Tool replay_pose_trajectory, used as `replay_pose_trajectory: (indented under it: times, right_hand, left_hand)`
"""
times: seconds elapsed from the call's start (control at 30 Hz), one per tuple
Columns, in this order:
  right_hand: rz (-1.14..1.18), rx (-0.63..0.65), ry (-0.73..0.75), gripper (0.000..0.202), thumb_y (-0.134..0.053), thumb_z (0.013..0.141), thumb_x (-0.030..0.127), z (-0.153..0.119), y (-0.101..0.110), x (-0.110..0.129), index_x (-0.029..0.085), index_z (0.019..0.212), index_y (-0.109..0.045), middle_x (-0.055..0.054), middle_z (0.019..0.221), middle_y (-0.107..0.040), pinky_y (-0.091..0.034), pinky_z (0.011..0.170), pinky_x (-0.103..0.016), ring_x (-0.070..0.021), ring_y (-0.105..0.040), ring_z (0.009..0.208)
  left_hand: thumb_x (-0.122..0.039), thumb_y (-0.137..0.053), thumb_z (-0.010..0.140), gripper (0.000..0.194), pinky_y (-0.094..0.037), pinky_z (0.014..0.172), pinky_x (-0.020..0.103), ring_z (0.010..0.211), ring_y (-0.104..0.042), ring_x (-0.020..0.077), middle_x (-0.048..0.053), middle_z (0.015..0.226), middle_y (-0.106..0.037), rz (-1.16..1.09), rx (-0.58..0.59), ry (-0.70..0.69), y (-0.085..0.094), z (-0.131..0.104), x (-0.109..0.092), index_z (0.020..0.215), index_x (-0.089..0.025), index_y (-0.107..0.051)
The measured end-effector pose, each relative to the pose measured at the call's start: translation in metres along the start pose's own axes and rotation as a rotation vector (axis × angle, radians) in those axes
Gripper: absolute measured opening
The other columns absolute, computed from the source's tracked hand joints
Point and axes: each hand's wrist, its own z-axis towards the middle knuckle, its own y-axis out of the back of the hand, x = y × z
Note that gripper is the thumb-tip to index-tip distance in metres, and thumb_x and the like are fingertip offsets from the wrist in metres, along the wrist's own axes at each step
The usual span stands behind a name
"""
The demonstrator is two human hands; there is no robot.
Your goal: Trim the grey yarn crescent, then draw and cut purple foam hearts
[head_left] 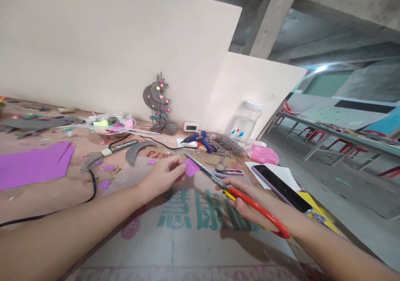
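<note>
Between its thumb and fingers, my left hand [164, 175] pinches a small purple piece [191, 167] above the middle of the table. My right hand [246, 197] is wrapped round scissors [259, 210] with red and yellow handles. Their blades point up and left and lie along the right edge of the purple piece; whether they touch it I cannot tell. Small purple cut-outs [105, 184] lie left of my left hand. Larger purple sheets [37, 164] rest at the far left.
Behind my hands are a glue gun [200, 139], grey yarn [229, 145], a clear jar [245, 123], a decorated grey moon shape [158, 102] and a white clock [191, 127]. A phone [281, 187] lies at the right. A black cable [93, 183] crosses the left side.
</note>
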Motion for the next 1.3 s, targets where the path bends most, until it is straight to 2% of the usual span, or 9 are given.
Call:
replay_pose_trajectory:
  times: [0.23, 0.47, 0.6, 0.7, 0.8, 0.9, 1.0, 1.13, 1.3]
  right_hand:
    - [0.135, -0.013, -0.093, 0.08, -0.046, 0.081, 0.092, 0.004, -0.008, 0.001, 0.024, 0.124, -0.046, 0.006, 0.072, -0.039, -0.024, 0.045, -0.021, -0.0079, -0.032, 0.051]
    - [0.301, -0.151, 0.061, 0.075, -0.051, 0.081, 0.089, 0.012, -0.017, -0.014, 0.022, 0.116, -0.048, 0.008, 0.069, -0.036, -0.023, 0.047, -0.024, -0.0072, -0.029, 0.049]
    - [0.329, -0.201, 0.13, 0.067, -0.06, 0.085, 0.079, 0.015, -0.023, -0.005, 0.023, 0.119, -0.045, 0.007, 0.073, -0.039, -0.03, 0.05, -0.025, -0.0095, -0.036, 0.054]
    - [0.301, -0.247, 0.11, 0.055, -0.065, 0.09, 0.067, 0.016, -0.03, 0.009, 0.025, 0.118, -0.043, 0.007, 0.075, -0.041, -0.037, 0.054, -0.025, -0.0111, -0.042, 0.059]
    - [0.34, -0.243, 0.128, 0.049, -0.062, 0.094, 0.063, 0.016, -0.036, 0.019, 0.026, 0.118, -0.041, 0.006, 0.079, -0.043, -0.041, 0.056, -0.027, -0.0107, -0.044, 0.059]
    - [0.395, -0.203, 0.148, 0.052, -0.066, 0.092, 0.061, 0.016, -0.041, 0.024, 0.026, 0.121, -0.04, 0.004, 0.088, -0.051, -0.046, 0.064, -0.031, -0.0124, -0.051, 0.067]
    - [0.439, -0.265, 0.177, 0.058, -0.072, 0.085, 0.06, 0.016, -0.045, 0.028, 0.025, 0.121, -0.042, 0.001, 0.092, -0.056, -0.048, 0.074, -0.034, -0.0147, -0.056, 0.076]
    - [0.559, -0.384, 0.156, 0.056, -0.08, 0.077, 0.055, 0.019, -0.05, 0.037, 0.025, 0.112, -0.048, 0.004, 0.085, -0.057, -0.047, 0.069, -0.032, -0.0144, -0.058, 0.07]
    - [0.578, -0.381, 0.22, 0.059, -0.088, 0.067, 0.045, 0.041, -0.043, 0.059, 0.024, 0.107, -0.049, 0.006, 0.078, -0.058, -0.047, 0.066, -0.03, -0.0128, -0.057, 0.065]
  left_hand:
    - [-0.057, -0.063, 0.082, 0.041, -0.039, 0.053, 0.025, 0.053, -0.048, 0.0117, -0.003, 0.058, -0.055, 0.045, 0.0, 0.001, 0.002, 0.001, 0.002, 0.067, -0.021, -0.052]
    - [-0.056, -0.059, 0.084, 0.037, -0.038, 0.055, 0.026, 0.054, -0.047, 0.012, -0.004, 0.06, -0.053, 0.082, -0.026, -0.01, 0.003, 0.004, 0.002, 0.072, -0.021, -0.053]
    - [-0.056, -0.056, 0.085, 0.037, -0.037, 0.055, 0.026, 0.054, -0.045, 0.0122, -0.005, 0.059, -0.051, 0.133, -0.001, -0.027, 0.002, 0.001, 0.0, 0.071, -0.022, -0.05]
    - [-0.055, -0.053, 0.086, 0.036, -0.037, 0.056, 0.026, 0.056, -0.045, 0.0127, -0.004, 0.061, -0.052, 0.196, 0.038, -0.045, 0.0, -0.003, -0.009, 0.071, -0.022, -0.05]
    - [-0.052, -0.055, 0.085, 0.034, -0.036, 0.057, 0.026, 0.059, -0.047, 0.0134, -0.005, 0.062, -0.051, 0.278, 0.081, -0.055, 0.0, -0.005, -0.028, 0.07, -0.022, -0.051]
    - [-0.047, -0.056, 0.084, 0.029, -0.035, 0.058, 0.025, 0.06, -0.048, 0.0138, -0.005, 0.062, -0.052, 0.377, 0.114, -0.054, 0.001, -0.008, -0.051, 0.071, -0.021, -0.055]
    - [-0.042, -0.056, 0.083, 0.025, -0.033, 0.057, 0.026, 0.059, -0.047, 0.0145, -0.005, 0.06, -0.054, 0.473, 0.145, -0.029, 0.001, -0.016, -0.067, 0.069, -0.021, -0.056]
    - [-0.04, -0.056, 0.082, 0.023, -0.032, 0.057, 0.027, 0.058, -0.049, 0.016, -0.005, 0.058, -0.054, 0.564, 0.174, 0.01, 0.001, -0.036, -0.071, 0.067, -0.022, -0.055]
    - [-0.037, -0.059, 0.086, 0.025, -0.035, 0.058, 0.027, 0.057, -0.05, 0.0146, -0.006, 0.059, -0.054, 0.623, 0.212, 0.013, 0.007, -0.045, -0.072, 0.068, -0.021, -0.054]
